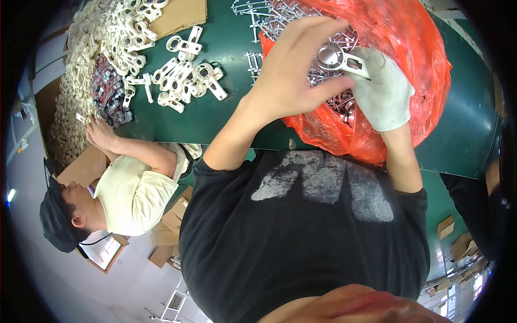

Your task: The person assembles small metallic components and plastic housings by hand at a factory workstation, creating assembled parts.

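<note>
Over a red plastic bag [425,64], both my hands meet at a white plastic part [355,65] with a ring-shaped end and a slotted handle. A round shiny metal disc [329,55] sits within its ring. My bare left hand [296,67] curls around the ring end, thumb below and fingers above; its exact contact is partly hidden. In a white glove, my right hand [383,90] grips the handle end. Beneath them, small metal pieces [344,107] fill the opened bag. Silvery pronged metal pieces [269,19] lie beside it.
Several white plastic parts [188,81] rest on the green table [226,48] to my left. Farther left are a large heap of white parts [81,59], a pile of small dark-red and grey pieces [109,89], cardboard [180,16] and a co-worker [134,188] handling a part.
</note>
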Available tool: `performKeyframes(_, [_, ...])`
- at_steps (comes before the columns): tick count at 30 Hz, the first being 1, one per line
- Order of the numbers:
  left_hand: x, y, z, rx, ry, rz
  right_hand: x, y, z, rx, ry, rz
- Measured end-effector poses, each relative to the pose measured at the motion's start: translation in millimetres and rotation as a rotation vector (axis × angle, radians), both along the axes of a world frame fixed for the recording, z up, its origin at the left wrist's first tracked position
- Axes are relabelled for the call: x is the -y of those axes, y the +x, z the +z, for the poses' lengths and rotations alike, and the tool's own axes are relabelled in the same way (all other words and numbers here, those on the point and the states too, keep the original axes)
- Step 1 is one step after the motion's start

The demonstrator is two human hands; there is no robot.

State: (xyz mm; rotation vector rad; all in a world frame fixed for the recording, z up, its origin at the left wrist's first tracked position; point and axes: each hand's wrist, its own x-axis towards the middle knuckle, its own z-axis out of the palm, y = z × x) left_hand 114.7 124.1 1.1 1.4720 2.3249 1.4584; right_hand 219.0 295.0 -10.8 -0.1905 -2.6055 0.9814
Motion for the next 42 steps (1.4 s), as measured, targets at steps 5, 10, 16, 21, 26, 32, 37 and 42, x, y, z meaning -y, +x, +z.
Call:
performKeyframes(5, [7, 7, 0, 0.062, -0.039, 0.112, -1, 0, -2, 0.030, -0.018, -0.001])
performKeyframes(10, [12, 3, -5, -0.003, -0.045, 0.106, -2, -1, 1, 0.054, 0.002, 0.007])
performKeyframes(16, [12, 1, -8, 0.035, 0.088, 0.070, -3, 1, 0, 0.036, 0.041, -0.004])
performKeyframes(21, [8, 12, -10, 0.158, 0.137, 0.097, -2, -1, -4, -0.023, 0.040, -0.023])
performKeyframes(26, [1, 19, -10, 0.403, 0.278, 0.138, 1, -1, 2, -0.067, 0.001, -0.048])
performKeyframes(32, [3, 14, -14, 0.287, 0.277, 0.082, 1, 2, 6, -0.047, -0.094, 0.023])
performKeyframes(37, [12, 7, -5, 0.188, 0.239, -0.219, -17, 4, 35, 0.488, -0.753, 0.343])
performKeyframes(42, [2, 11, -4, 0.202, 0.296, -0.320, -14, 6, 22, 0.563, -0.791, 0.409])
